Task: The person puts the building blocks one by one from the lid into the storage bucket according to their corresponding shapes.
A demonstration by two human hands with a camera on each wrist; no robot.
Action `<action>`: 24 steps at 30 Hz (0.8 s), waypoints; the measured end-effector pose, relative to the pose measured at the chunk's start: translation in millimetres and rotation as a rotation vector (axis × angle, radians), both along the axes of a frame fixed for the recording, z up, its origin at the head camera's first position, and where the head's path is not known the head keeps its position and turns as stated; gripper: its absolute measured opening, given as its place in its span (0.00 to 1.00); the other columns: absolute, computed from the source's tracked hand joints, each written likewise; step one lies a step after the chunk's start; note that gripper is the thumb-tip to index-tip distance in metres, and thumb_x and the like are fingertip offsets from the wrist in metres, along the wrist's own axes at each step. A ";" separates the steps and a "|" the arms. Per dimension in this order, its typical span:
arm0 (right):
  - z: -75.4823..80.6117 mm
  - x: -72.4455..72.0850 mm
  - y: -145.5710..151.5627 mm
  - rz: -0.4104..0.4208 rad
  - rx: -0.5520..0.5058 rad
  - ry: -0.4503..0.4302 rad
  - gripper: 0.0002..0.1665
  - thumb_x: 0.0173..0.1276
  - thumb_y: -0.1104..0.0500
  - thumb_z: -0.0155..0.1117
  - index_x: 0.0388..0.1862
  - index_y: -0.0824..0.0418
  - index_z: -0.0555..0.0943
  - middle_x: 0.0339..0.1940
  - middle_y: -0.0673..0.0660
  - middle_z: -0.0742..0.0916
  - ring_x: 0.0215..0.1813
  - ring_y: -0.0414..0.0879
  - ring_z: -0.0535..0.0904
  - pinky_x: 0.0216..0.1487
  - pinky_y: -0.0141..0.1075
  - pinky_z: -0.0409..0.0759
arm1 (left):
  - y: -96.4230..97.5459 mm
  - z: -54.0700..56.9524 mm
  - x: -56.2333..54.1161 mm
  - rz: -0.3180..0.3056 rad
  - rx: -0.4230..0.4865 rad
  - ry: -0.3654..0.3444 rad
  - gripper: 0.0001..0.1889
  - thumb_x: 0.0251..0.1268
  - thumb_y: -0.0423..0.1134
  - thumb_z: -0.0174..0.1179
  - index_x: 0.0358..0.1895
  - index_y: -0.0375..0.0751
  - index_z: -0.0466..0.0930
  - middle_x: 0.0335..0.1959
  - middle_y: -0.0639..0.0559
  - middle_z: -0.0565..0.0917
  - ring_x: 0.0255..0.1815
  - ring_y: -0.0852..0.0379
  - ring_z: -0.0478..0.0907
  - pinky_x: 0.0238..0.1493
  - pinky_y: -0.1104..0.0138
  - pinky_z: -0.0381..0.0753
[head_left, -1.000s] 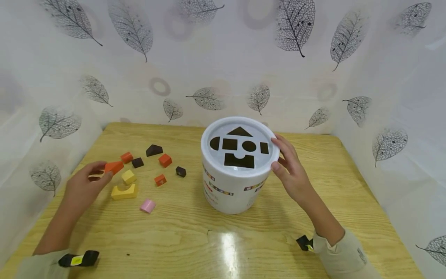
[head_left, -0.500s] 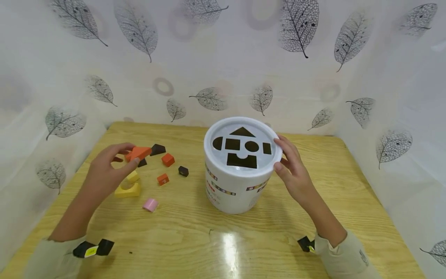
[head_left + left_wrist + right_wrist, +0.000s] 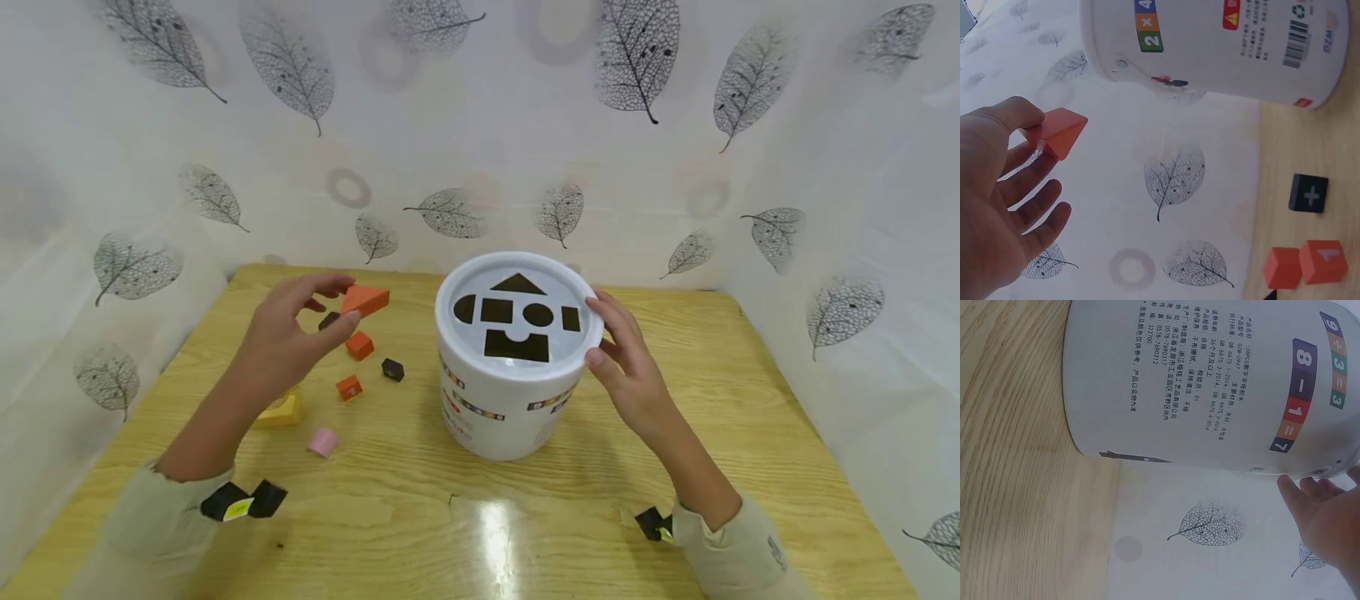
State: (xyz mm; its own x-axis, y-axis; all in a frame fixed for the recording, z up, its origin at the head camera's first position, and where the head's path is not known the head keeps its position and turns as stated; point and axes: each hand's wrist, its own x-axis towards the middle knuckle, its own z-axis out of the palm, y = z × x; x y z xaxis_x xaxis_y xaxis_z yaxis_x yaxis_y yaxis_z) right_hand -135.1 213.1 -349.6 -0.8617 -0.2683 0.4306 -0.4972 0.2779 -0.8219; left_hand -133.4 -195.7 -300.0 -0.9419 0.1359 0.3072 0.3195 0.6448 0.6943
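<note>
My left hand (image 3: 288, 329) pinches an orange triangular block (image 3: 365, 300) between thumb and fingers, held up left of the white bucket (image 3: 510, 417). In the left wrist view the block's pointed end (image 3: 1069, 131) juts out past the thumb, while the other fingers spread loosely below. The bucket stands upright on the table, its lid (image 3: 480, 342) cut with a triangle, a half-round, rectangles, a circle and a notched rectangle. At the lid's right rim, my right hand (image 3: 633, 375) grips the edge, fingertips on top and thumb on the side.
Left of the bucket lie orange blocks (image 3: 360, 345), a dark block (image 3: 392, 369), a pink rounded block (image 3: 323, 442) and a yellow notched block (image 3: 281, 412); my left arm hides others. A leaf-patterned sheet (image 3: 480, 125) encloses the wooden table (image 3: 405, 517) at the back and sides.
My left hand has carried the orange triangular block rightward and a little up, from over the scattered blocks toward the bucket. My right hand stays at the lid's rim.
</note>
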 end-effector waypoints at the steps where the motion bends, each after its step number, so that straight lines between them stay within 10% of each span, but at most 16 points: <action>1: -0.1 -0.2 -0.3 0.000 -0.001 0.001 0.32 0.80 0.53 0.54 0.80 0.50 0.62 0.82 0.46 0.60 0.80 0.47 0.57 0.70 0.29 0.68 | 2.6 1.9 -0.6 -0.007 -0.004 0.008 0.24 0.71 0.49 0.62 0.67 0.50 0.75 0.60 0.49 0.77 0.56 0.50 0.72 0.52 0.60 0.74; 12: -0.9 -0.5 -0.2 -0.006 -0.008 0.011 0.32 0.80 0.52 0.54 0.80 0.50 0.62 0.82 0.49 0.61 0.80 0.47 0.59 0.69 0.27 0.69 | 32.6 19.3 -22.5 -0.146 0.049 0.126 0.21 0.70 0.40 0.63 0.64 0.43 0.78 0.59 0.49 0.80 0.59 0.52 0.74 0.57 0.58 0.76; 24: -1.4 -0.2 -0.2 -0.013 -0.013 0.019 0.32 0.79 0.54 0.55 0.79 0.51 0.63 0.82 0.47 0.60 0.81 0.46 0.56 0.70 0.27 0.68 | 65.8 27.9 -54.0 -0.266 0.129 0.043 0.23 0.70 0.45 0.63 0.66 0.44 0.76 0.60 0.52 0.80 0.59 0.54 0.73 0.61 0.54 0.76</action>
